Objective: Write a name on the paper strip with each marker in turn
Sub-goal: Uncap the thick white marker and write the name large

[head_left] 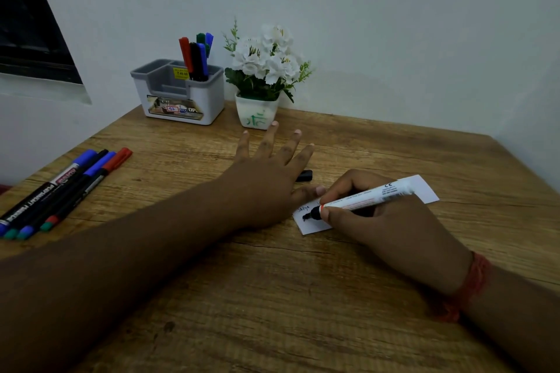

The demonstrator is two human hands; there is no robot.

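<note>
Marker [366, 197] gripped in our R hand [391, 221], tip on paper strip [315, 225]. Our L hand [266, 179] lies flat w/ fingers spread, thumb pressing strip.

Only 1 view is given, from a head-worn wide-angle camera that looks forward and down across the wooden tabletop [303, 297]. It sits close above the near edge, so both forearms enter from the bottom corners and fill the foreground. It faces the pale wall [394, 24] behind the tabletop's far edge. Straight lines bow toward the picture's edges. A dark window [27, 24] cuts the upper left corner.
</note>
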